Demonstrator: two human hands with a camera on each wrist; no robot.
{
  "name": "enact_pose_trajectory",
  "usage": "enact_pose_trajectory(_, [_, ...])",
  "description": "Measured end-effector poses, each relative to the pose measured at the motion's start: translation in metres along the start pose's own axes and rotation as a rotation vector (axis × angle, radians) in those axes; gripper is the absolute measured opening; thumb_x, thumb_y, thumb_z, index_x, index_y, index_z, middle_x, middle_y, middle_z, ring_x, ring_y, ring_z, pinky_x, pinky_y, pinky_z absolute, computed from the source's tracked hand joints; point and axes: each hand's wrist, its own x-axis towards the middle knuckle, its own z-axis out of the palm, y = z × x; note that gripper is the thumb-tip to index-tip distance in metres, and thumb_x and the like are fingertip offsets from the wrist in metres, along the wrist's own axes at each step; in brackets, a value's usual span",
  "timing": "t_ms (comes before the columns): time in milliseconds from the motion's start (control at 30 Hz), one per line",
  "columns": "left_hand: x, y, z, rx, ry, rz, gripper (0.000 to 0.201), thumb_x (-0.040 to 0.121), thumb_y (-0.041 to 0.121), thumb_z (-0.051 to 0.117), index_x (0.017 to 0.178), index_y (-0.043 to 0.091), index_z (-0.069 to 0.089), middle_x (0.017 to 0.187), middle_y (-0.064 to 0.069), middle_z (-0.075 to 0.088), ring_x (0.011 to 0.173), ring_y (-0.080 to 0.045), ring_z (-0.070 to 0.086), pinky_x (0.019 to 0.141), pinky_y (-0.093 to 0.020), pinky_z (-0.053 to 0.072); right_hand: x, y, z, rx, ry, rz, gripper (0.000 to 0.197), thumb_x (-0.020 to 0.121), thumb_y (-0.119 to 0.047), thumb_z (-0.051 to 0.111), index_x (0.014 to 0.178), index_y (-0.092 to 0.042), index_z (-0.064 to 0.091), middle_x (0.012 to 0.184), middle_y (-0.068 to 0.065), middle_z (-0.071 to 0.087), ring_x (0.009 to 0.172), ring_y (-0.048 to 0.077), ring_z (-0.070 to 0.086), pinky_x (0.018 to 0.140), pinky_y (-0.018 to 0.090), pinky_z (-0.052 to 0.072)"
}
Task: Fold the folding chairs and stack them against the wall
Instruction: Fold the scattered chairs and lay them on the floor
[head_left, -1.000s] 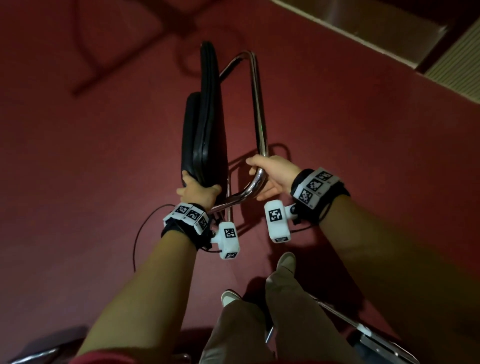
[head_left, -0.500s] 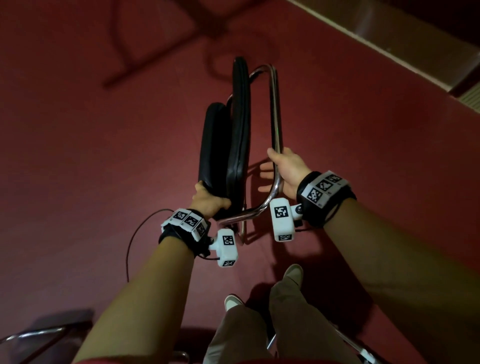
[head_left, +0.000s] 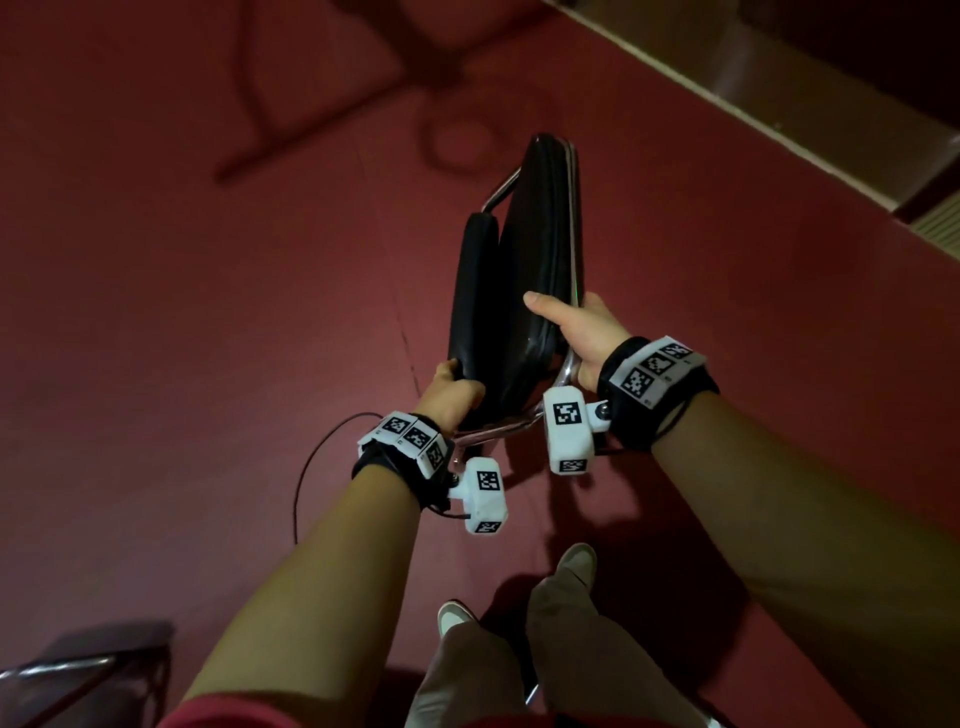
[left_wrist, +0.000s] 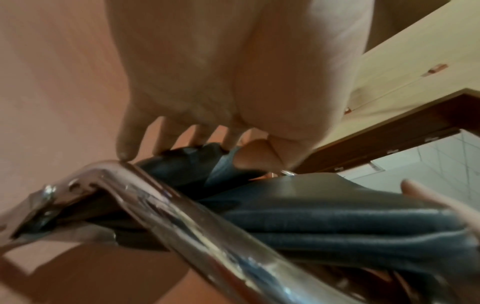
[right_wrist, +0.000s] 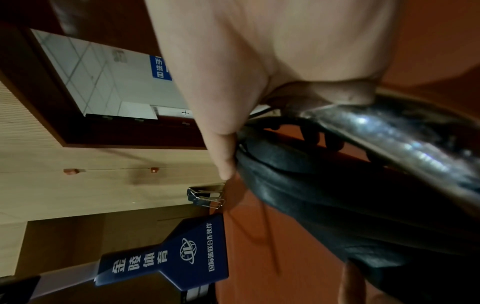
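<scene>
We hold the folding chair (head_left: 524, 291) up over the red floor (head_left: 208, 312), folded flat, black seat against black back. Our left hand (head_left: 451, 397) grips the near end of the back pad, its fingers (left_wrist: 166, 139) curled over the edge. Our right hand (head_left: 582, 327) wraps round the shiny metal frame (left_wrist: 197, 226), thumb pressed on the seat. More folded chairs (right_wrist: 206, 196) lean on the far wall (right_wrist: 91, 164).

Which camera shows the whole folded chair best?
The head view: the folded chair shows end to end, held by both hands. The left wrist view shows only chrome tube and cushion edges; the right wrist view, a cushion edge and tube.
</scene>
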Motion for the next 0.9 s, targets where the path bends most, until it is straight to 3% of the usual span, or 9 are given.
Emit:
enact_pose_trajectory(200, [0.005, 0.008, 0.008, -0.009, -0.023, 0.009, 0.072, 0.09, -0.002, 0.046, 0.155, 0.022, 0.028, 0.137, -0.012, 0.054, 0.1, -0.022, 0.052, 0.072, -0.029, 0.041, 0.014, -0.001, -0.017, 0.03, 0.014, 0.062, 0.116, 0.033, -0.059, 0.097, 0.131, -0.015, 0.053, 0.119, 0.012, 0.068, 0.104, 0.034, 0.069, 0.083, 0.056, 0.057])
enact_pose_trajectory(433, [0.002, 0.018, -0.015, -0.19, 0.057, -0.076, 0.072, 0.097, 0.018, 0.06, 0.157, 0.019, 0.022, 0.142, -0.016, 0.048, 0.104, -0.023, 0.052, 0.076, -0.031, 0.044, 0.054, 0.006, -0.002, 0.046, 0.002, 0.159, 0.155, 0.015, -0.07, 0.092, 0.149, -0.018, 0.033, 0.141, 0.013, 0.054, 0.12, 0.037, 0.059, 0.086, 0.069, 0.049])
enact_pose_trajectory(467, [-0.001, 0.018, -0.022, -0.223, 0.067, -0.123, 0.065, 0.096, 0.023, 0.062, 0.152, 0.013, 0.03, 0.137, -0.021, 0.05, 0.096, -0.023, 0.059, 0.074, -0.035, 0.045, 0.054, 0.003, 0.004, 0.055, 0.002, 0.175, 0.156, 0.012, -0.069, 0.091, 0.148, -0.018, 0.035, 0.138, 0.015, 0.055, 0.118, 0.039, 0.06, 0.081, 0.071, 0.05])
enact_pose_trajectory(533, [-0.013, 0.018, -0.034, -0.267, 0.023, -0.211, 0.027, 0.099, 0.027, 0.058, 0.11, 0.002, 0.054, 0.096, -0.024, 0.059, 0.054, -0.019, 0.065, 0.062, -0.035, 0.046, 0.044, -0.01, 0.018, 0.061, -0.005, 0.216, 0.153, 0.009, -0.067, 0.091, 0.143, -0.016, 0.04, 0.131, 0.017, 0.058, 0.11, 0.042, 0.063, 0.072, 0.07, 0.052])
enact_pose_trajectory(600, [-0.013, 0.007, -0.046, -0.323, -0.072, -0.242, 0.03, 0.1, 0.031, 0.055, 0.101, 0.002, 0.061, 0.071, -0.019, 0.061, 0.048, -0.022, 0.063, 0.063, -0.033, 0.049, 0.045, -0.016, 0.033, 0.053, -0.01, 0.25, 0.139, 0.016, -0.066, 0.09, 0.138, -0.016, 0.045, 0.124, 0.017, 0.062, 0.099, 0.043, 0.067, 0.07, 0.069, 0.053])
enact_pose_trajectory(700, [-0.008, -0.004, -0.055, -0.447, -0.166, -0.244, 0.057, 0.091, 0.049, 0.063, 0.131, 0.008, 0.064, 0.103, -0.018, 0.069, 0.082, -0.033, 0.067, 0.083, -0.043, 0.053, 0.056, -0.022, 0.056, 0.047, 0.015, 0.256, 0.121, 0.031, -0.066, 0.086, 0.134, -0.012, 0.05, 0.112, 0.017, 0.068, 0.088, 0.042, 0.071, 0.073, 0.065, 0.054])
enact_pose_trajectory(767, [-0.01, 0.008, -0.059, -0.522, -0.183, -0.267, 0.054, 0.091, 0.053, 0.063, 0.118, 0.007, 0.069, 0.11, -0.02, 0.069, 0.081, -0.035, 0.071, 0.071, -0.042, 0.058, 0.035, -0.043, 0.077, 0.029, -0.01, 0.259, 0.096, 0.059, -0.059, 0.085, 0.131, -0.005, 0.052, 0.112, 0.017, 0.068, 0.09, 0.04, 0.071, 0.073, 0.059, 0.057])
enact_pose_trajectory(833, [-0.005, 0.019, -0.067, -0.595, -0.198, -0.25, 0.049, 0.095, 0.048, 0.059, 0.095, 0.001, 0.071, 0.089, -0.018, 0.073, 0.066, -0.034, 0.072, 0.054, -0.038, 0.059, 0.028, -0.058, 0.095, 0.011, -0.075, 0.284, 0.065, 0.085, -0.045, 0.074, 0.13, -0.003, 0.052, 0.119, 0.019, 0.065, 0.097, 0.039, 0.068, 0.067, 0.051, 0.058])
enact_pose_trajectory(900, [0.004, 0.031, -0.077, -0.659, -0.19, -0.23, 0.048, 0.095, 0.045, 0.061, 0.091, -0.002, 0.072, 0.087, -0.017, 0.074, 0.067, -0.034, 0.072, 0.055, -0.04, 0.06, 0.036, -0.067, 0.105, -0.002, -0.142, 0.33, 0.063, 0.089, -0.04, 0.071, 0.135, -0.002, 0.049, 0.129, 0.02, 0.061, 0.106, 0.041, 0.064, 0.064, 0.051, 0.058])
